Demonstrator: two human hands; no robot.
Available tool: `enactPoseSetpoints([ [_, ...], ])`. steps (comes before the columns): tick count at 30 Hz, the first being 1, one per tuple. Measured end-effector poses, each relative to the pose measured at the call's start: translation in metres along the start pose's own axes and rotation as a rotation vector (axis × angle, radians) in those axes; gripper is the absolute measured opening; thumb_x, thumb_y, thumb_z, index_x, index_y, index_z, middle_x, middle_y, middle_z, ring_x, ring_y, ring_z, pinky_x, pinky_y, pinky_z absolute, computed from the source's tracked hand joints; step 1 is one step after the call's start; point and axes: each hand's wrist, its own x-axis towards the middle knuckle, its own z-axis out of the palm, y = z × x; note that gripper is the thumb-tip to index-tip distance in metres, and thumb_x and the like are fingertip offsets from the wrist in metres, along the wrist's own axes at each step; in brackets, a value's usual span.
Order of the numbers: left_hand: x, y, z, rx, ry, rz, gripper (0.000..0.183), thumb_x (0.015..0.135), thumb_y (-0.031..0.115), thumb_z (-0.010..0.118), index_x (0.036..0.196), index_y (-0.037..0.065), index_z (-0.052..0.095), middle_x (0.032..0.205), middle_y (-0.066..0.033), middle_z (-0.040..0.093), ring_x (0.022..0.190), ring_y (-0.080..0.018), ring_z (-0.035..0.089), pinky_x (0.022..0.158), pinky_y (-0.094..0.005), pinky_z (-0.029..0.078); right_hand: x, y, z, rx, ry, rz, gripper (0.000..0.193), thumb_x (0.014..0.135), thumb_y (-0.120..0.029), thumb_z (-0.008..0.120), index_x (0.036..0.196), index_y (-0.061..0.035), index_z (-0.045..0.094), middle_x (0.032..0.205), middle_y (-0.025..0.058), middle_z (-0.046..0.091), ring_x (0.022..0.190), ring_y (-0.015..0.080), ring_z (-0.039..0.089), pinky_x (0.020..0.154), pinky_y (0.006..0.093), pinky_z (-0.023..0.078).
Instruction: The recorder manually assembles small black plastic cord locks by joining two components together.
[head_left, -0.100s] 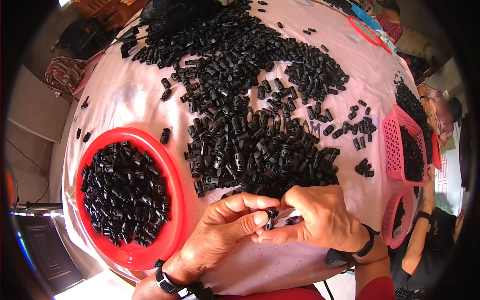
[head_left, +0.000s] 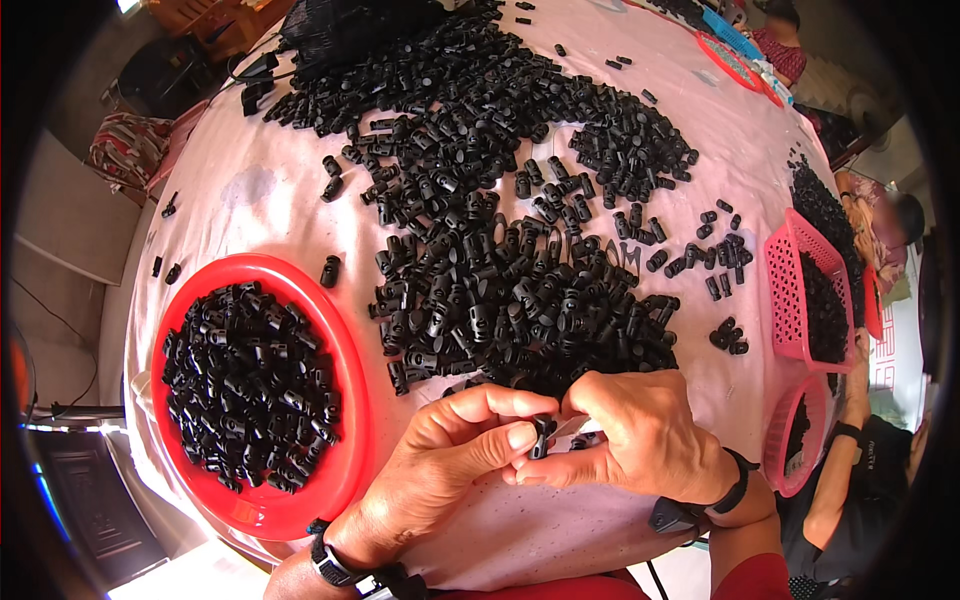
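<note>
Between the thumb and index finger of my left hand (head_left: 445, 455) is a small black plastic cord lock (head_left: 542, 437), held just below the near edge of a big pile of cord locks (head_left: 520, 300). My right hand (head_left: 645, 435) is closed beside it, fingers meeting the piece from the right. A thin, flat, pale blade-like piece (head_left: 572, 425) shows between the right thumb and index finger, pointing at the cord lock; most of it is hidden. To the left, a red basin (head_left: 350, 440) holds many more cord locks.
Loose cord locks (head_left: 730, 335) lie right of the pile. Two pink baskets (head_left: 785, 290) with black pieces stand at the right edge. A co-worker's arm (head_left: 835, 470) is at the far right; another person (head_left: 780, 55) sits at the back right. A pink cloth (head_left: 480, 530) covers the table.
</note>
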Motion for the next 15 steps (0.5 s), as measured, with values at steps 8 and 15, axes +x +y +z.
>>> enactPoseSetpoints([
  [8, 0.0007, -0.0026, -0.0007, 0.029, 0.013, 0.002, 0.026, 0.096, 0.015, 0.062, 0.120, 0.005, 0.063, 0.101, -0.0001, 0.066, 0.084, -0.0059, 0.056, 0.076, -0.0228, 0.048, -0.0007, -0.0011, -0.0013, -0.016, -0.028, 0.011, 0.053, 0.075, -0.050, 0.079, 0.071, -0.0081, 0.047, 0.055, 0.0047, 0.051, 0.046, 0.0202, 0.056, 0.042, 0.0308, 0.043],
  [15, 0.0006, -0.0017, -0.0004, 0.073, 0.022, 0.009, 0.024, 0.096, 0.015, 0.062, 0.118, 0.005, 0.065, 0.102, 0.0004, 0.066, 0.082, -0.0051, 0.055, 0.074, -0.0226, 0.047, 0.0002, -0.0025, -0.0019, -0.052, -0.023, 0.007, 0.054, 0.075, -0.052, 0.078, 0.070, -0.0086, 0.045, 0.055, 0.0042, 0.050, 0.046, 0.0197, 0.056, 0.042, 0.0308, 0.043],
])
